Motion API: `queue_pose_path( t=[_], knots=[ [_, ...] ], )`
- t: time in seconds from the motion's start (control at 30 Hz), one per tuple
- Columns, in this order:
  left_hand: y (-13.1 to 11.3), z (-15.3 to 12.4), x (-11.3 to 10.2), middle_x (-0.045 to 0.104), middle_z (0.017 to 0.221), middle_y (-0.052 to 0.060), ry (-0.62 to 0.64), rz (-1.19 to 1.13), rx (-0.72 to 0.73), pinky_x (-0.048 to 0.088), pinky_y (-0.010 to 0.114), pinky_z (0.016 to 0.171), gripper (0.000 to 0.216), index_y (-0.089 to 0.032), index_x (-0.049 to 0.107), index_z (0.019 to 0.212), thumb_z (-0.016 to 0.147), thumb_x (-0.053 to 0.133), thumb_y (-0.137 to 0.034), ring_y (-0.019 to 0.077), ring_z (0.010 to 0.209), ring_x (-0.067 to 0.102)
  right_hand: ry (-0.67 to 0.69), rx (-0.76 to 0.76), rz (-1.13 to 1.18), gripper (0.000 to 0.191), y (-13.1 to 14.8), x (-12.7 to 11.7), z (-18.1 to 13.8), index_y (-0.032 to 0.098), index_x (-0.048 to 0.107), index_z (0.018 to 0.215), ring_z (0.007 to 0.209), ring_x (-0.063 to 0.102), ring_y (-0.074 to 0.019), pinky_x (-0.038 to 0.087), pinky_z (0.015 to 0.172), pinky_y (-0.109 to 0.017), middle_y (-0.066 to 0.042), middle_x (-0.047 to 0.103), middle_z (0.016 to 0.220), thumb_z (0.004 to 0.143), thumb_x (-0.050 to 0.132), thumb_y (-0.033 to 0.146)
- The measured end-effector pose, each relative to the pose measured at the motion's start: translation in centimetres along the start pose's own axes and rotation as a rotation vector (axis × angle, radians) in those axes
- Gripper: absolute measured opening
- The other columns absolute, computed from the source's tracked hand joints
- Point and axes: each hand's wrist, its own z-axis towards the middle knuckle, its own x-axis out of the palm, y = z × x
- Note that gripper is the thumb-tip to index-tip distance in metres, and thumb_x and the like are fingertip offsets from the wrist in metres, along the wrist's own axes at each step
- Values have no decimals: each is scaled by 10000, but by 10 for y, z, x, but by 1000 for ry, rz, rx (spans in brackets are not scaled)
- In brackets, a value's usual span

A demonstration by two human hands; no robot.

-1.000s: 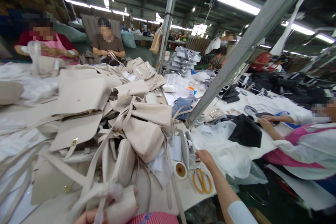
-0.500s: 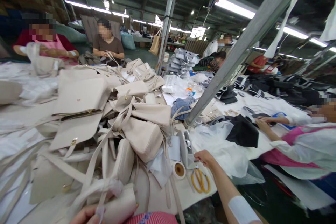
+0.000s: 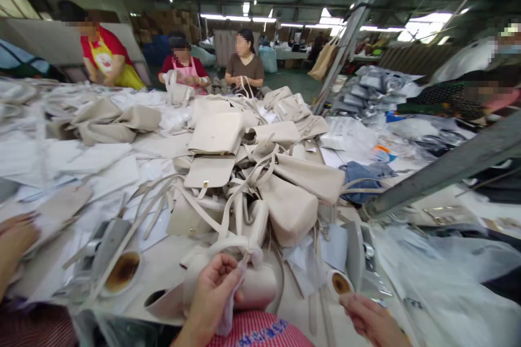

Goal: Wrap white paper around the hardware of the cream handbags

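Note:
My left hand [image 3: 211, 295] is closed in a pinch on white wrapping paper around the strap of a small cream bag [image 3: 252, 287], which lies at the near table edge in front of me. My right hand [image 3: 368, 319] is low at the right with its fingers curled; whatever it holds is too small to make out. It hovers just in front of a tape roll [image 3: 341, 283] and a grey tape dispenser [image 3: 358, 254]. A heap of cream bags [image 3: 291, 203] with long straps rises just behind both hands.
A second tape dispenser [image 3: 106, 243] and tape roll [image 3: 122, 272] sit at the left. Another person's hand [image 3: 12, 244] rests at the left edge. A slanted metal post [image 3: 448, 169] crosses the right side. Clear plastic bags [image 3: 439, 276] lie right. Several workers stand at the far side.
The view has swung left. My right hand has drawn back from the tape dispenser toward me. My left hand has come up into view on the wrapped strap.

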Motion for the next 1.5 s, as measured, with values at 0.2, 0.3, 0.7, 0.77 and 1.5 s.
queue_pose_path(
  t=[0.2,0.3,0.7,0.77,1.5],
  knots=[
    [7,-4,5,475,526,-71,-17,-12,187,316,192,463,435,-206,422,667,709,751,-486,72,444,457,551,-199,137,312,137,105,-47,184,647,701,619,485,-141,397,620,-254,2,572,628,739,669,492],
    [13,-5,0,479,558,-59,46,-13,248,347,200,487,406,-205,432,682,753,721,-482,85,489,465,507,-260,102,306,155,138,-48,171,603,641,590,434,-123,352,575,-237,20,525,592,738,648,458],
    [36,-6,-18,522,694,-32,72,114,580,415,193,541,120,-204,509,890,916,569,-305,98,575,511,237,-334,-49,320,143,165,-38,184,483,524,529,369,-109,289,509,-253,40,429,513,696,607,423],
    [34,-5,-22,614,795,2,83,244,771,477,212,635,92,-225,565,1010,925,537,-202,121,675,584,213,-334,-57,313,145,166,-39,185,485,517,525,368,-108,283,508,-254,41,426,506,681,607,422],
    [6,-8,-15,619,552,5,115,-58,116,386,187,480,291,-138,668,817,734,711,-414,105,475,549,324,-287,95,241,147,163,-38,162,738,717,688,609,-199,464,642,-275,-24,687,669,696,671,392]
  ],
)
